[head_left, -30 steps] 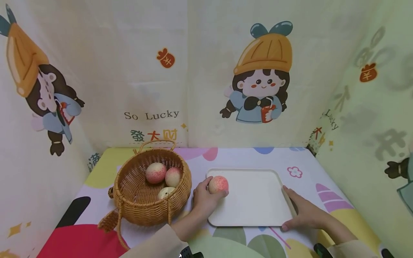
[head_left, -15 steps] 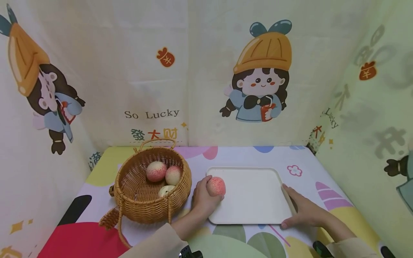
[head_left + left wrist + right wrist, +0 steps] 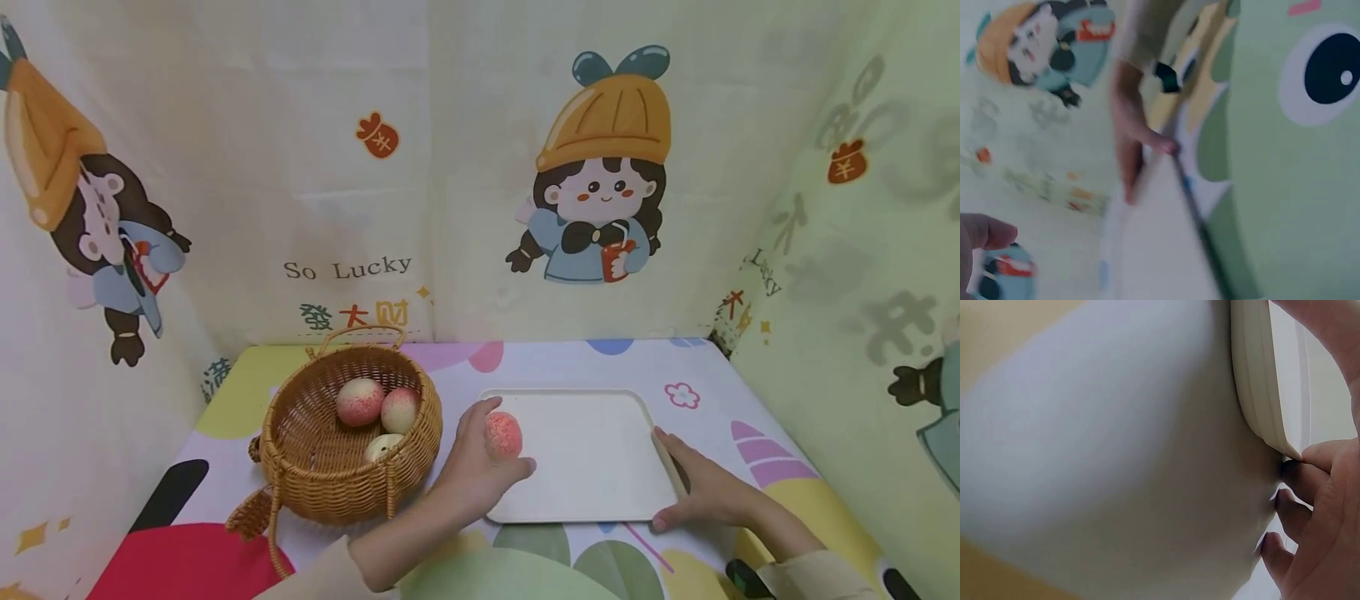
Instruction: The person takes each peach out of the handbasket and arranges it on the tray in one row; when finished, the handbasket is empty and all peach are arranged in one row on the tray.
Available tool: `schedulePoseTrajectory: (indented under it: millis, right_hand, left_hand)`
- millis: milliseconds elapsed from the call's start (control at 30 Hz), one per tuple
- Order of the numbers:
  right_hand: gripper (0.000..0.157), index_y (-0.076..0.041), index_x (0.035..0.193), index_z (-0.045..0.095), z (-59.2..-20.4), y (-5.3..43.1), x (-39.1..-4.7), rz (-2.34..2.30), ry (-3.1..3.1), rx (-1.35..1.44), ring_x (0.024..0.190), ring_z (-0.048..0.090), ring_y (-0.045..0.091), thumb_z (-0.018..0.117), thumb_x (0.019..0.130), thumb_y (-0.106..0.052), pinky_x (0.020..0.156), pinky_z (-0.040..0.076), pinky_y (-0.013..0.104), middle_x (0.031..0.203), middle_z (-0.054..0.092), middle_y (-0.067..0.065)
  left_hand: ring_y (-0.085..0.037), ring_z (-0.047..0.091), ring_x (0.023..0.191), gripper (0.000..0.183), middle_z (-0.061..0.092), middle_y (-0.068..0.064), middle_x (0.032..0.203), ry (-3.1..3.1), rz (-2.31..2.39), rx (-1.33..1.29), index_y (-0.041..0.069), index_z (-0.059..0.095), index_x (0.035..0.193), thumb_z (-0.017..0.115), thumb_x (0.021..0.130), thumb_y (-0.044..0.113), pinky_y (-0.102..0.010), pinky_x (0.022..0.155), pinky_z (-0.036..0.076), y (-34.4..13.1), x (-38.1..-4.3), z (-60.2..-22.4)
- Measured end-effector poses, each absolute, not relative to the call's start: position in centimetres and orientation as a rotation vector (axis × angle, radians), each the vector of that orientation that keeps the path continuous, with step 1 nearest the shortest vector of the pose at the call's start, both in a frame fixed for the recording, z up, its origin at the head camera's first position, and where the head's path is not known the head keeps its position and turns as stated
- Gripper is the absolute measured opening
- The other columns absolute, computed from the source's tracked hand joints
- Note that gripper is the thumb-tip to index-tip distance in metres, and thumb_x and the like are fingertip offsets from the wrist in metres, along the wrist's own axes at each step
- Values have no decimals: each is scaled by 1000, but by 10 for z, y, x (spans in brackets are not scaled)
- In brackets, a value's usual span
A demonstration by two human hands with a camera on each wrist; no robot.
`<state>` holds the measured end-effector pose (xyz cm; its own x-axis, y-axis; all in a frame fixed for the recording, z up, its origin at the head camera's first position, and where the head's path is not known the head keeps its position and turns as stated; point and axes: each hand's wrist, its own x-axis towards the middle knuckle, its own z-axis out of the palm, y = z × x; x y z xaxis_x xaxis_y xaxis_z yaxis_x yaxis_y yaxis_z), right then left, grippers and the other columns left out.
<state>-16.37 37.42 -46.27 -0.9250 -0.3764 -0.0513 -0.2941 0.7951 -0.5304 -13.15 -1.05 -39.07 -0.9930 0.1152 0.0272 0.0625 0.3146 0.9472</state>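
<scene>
Tray (image 3: pixel 585 479) held at its right side, pink ball (image 3: pixel 506 435) framed by a spread hand!

Nearest the camera, two pale sleeves are seen, the left sleeve (image 3: pixel 333 579) and the right sleeve (image 3: pixel 817 577), and from them both arms are stretched over the table. The left hand (image 3: pixel 476 471) is opened wide, thumb and fingers parted, nothing clasped! The pink ball is placed between them in view, at the tray's left end and partly covered by the hand; whether it is touched cannot be told. Over on the other side, the tray is gripped by the right hand (image 3: pixel 701 492), the thumb set at the near corner, the fingers laid along the right edge, and in the right wrist view bent fingers are shown against its rim.

Left of the tray, just beside the left hand, a wicker basket (image 3: pixel 337 487) is stood, with two pink-and-cream balls (image 3: pixel 361 402) and a paler ball (image 3: pixel 383 447) held inside! Beyond, a small flower outline (image 3: pixel 682 395) is printed on the tablecloth (image 3: pixel 562 367). Farthest back, the hanging cloth (image 3: pixel 480 167) is decorated with a cartoon figure in an orange hat (image 3: pixel 603 142) and the words "So Lucky".
</scene>
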Motion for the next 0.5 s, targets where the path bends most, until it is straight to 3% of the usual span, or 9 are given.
schedulePoseTrajectory:
  millis: [133, 267, 367, 500]
  right_hand:
    - [132, 5, 157, 23, -462, 372, -165, -797, 2824, -532, 137, 31, 59, 93, 61, -50, 103, 30, 72, 153, 29, 39]
    - [132, 5, 157, 22, -460, 371, -165, -793, 2813, -510, 137, 29, 59, 93, 61, -50, 103, 30, 72, 153, 27, 39]
    - [132, 6, 157, 22, -460, 371, -164, -794, 2815, -513, 137, 29, 60, 94, 61, -50, 103, 30, 73, 153, 27, 40]
    - [133, 7, 156, 22, -461, 373, -164, -794, 2828, -525, 136, 29, 61, 94, 60, -49, 103, 29, 73, 152, 27, 41]
  left_hand:
    - [-35, 43, 136, 63, 41, -8, 153, 2399, 1889, 342, 16, 50, 144, 77, 87, 17, -55, 108, 39, -51, -130, -342]
    - [-27, 56, 126, 49, 58, -8, 137, 2348, 1935, 260, 10, 59, 135, 77, 90, 12, -40, 102, 47, -105, -150, -320]
    - [-23, 58, 121, 49, 60, -12, 134, 2356, 1843, 136, 6, 57, 137, 75, 92, 16, -36, 98, 48, -146, -164, -323]
    - [-25, 60, 119, 57, 56, -22, 139, 2293, 1710, 61, -3, 48, 143, 71, 95, 14, -42, 99, 50, -180, -176, -337]
